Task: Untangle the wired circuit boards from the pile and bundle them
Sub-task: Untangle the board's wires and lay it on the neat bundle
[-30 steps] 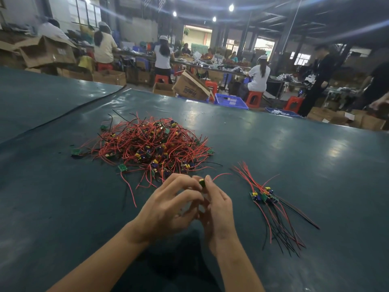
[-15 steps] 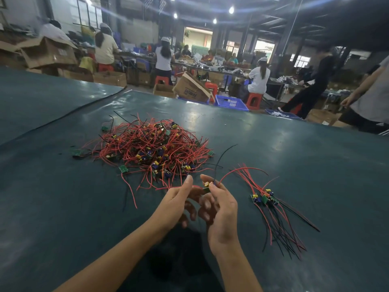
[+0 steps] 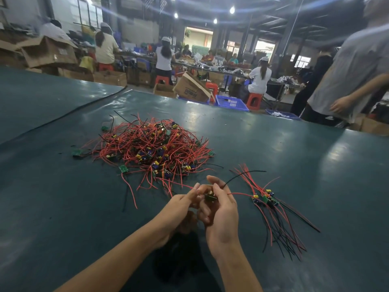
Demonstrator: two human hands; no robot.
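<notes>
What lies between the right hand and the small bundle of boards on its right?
In the head view, a red wire runs from the right hand toward the bundle over bare table; a black wire arcs above.

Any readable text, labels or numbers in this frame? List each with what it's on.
No text can be read.
Blue print on the tilted cardboard box: too blurred to read.
Pale label on the open cardboard box at far left: too small to read.
Held circuit board: no markings can be made out.
</notes>
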